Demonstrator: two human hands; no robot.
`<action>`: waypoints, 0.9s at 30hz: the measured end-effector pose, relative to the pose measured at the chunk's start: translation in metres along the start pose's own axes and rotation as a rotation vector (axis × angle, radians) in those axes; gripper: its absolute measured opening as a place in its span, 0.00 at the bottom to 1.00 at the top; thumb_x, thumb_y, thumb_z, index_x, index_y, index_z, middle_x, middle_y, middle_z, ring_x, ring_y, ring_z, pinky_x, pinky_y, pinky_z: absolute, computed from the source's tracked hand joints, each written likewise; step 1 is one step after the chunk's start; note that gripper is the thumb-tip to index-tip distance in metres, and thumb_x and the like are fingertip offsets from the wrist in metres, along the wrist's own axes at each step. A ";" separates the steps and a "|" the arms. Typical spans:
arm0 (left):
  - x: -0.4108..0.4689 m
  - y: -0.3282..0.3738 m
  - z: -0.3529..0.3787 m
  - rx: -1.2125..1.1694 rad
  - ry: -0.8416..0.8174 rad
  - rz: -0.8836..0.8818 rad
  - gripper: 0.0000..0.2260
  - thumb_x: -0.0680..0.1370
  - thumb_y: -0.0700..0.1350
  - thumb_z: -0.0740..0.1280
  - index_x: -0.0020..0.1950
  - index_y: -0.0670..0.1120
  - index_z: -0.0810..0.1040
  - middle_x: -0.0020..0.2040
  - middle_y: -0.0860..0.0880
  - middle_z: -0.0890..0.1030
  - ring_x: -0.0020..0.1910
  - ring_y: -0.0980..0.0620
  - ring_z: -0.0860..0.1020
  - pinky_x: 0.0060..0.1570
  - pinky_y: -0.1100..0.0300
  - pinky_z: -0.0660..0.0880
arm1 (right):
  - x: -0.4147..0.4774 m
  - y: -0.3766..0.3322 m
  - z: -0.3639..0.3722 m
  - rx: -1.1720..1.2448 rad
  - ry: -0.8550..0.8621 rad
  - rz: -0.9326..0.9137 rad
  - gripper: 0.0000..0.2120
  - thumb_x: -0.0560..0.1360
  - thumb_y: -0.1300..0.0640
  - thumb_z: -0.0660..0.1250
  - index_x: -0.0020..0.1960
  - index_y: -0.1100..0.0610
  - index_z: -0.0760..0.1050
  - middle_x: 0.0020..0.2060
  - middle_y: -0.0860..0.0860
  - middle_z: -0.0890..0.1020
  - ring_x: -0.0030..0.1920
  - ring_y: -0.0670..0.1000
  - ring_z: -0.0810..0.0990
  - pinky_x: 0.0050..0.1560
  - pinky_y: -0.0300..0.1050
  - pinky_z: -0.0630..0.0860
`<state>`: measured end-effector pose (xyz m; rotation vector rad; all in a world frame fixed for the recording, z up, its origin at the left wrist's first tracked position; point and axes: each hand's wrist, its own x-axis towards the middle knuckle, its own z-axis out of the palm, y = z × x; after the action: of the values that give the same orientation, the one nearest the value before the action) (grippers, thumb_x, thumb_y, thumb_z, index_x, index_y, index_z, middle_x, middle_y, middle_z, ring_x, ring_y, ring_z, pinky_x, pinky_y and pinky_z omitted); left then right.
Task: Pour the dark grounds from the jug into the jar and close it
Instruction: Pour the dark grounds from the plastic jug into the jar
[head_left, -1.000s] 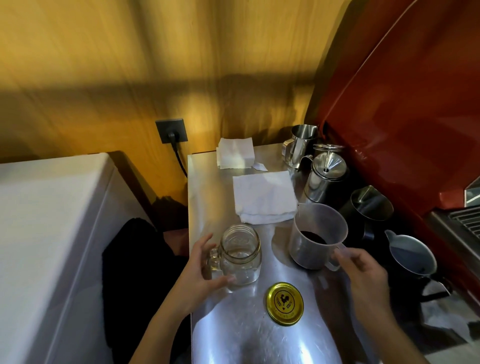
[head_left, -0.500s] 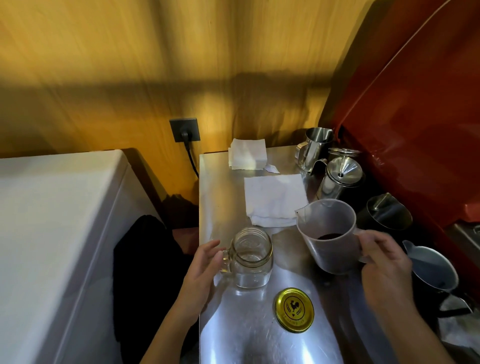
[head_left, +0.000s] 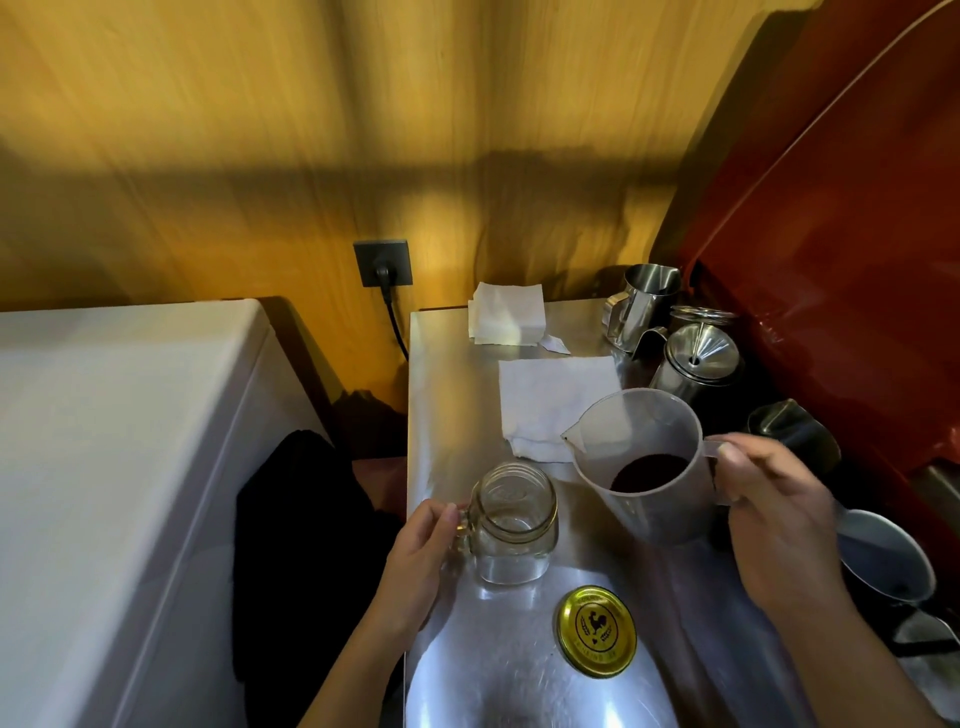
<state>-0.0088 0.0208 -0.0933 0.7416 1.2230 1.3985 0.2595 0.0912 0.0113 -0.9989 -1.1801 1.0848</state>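
Gold lid flat on steel bench, near the front edge, off the jar and untouched. Just behind it, toward the left edge: glass jar, upright, mouth open, apparently empty, no dark layer visible at the bottom. Left hand at the jar's handle side, fingers curled around the small glass handle, steadying. Right hand closed around the handle of the translucent jug; apparently lifted clear of the bench, tipped only slightly, spout aimed toward the jar but not yet over its mouth. Dark grounds all pooled at the jug bottom, none at the spout.

Judged progress: early. Lid off, jar held, jug in hand. Left to do: bring spout over mouth, pour, set jug down, fetch lid, close.

Further back: white paper napkins mid-bench, a second stack toward the far edge, steel pitchers crowding the right edge.
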 end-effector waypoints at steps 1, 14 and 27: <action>-0.001 -0.001 0.001 -0.001 0.007 0.013 0.13 0.72 0.57 0.69 0.41 0.47 0.80 0.43 0.45 0.82 0.48 0.42 0.75 0.54 0.43 0.68 | 0.001 -0.002 0.002 -0.010 -0.006 0.005 0.06 0.71 0.57 0.65 0.42 0.52 0.81 0.34 0.47 0.84 0.40 0.49 0.78 0.42 0.40 0.75; -0.002 -0.016 -0.001 0.066 0.045 0.045 0.21 0.68 0.67 0.70 0.42 0.49 0.80 0.43 0.47 0.83 0.47 0.47 0.78 0.53 0.44 0.72 | 0.028 -0.040 0.026 -0.249 -0.289 -0.265 0.09 0.69 0.55 0.69 0.48 0.45 0.80 0.29 0.47 0.76 0.33 0.41 0.75 0.40 0.30 0.72; -0.011 -0.020 0.011 0.151 0.135 0.107 0.11 0.75 0.58 0.66 0.44 0.52 0.81 0.44 0.52 0.85 0.46 0.54 0.82 0.42 0.65 0.79 | 0.038 -0.074 0.058 -0.709 -0.424 -0.474 0.09 0.67 0.55 0.70 0.44 0.59 0.83 0.37 0.51 0.82 0.40 0.48 0.79 0.44 0.42 0.73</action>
<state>0.0102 0.0113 -0.1066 0.8383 1.4243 1.4745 0.2127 0.1158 0.0978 -0.9465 -2.1118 0.4976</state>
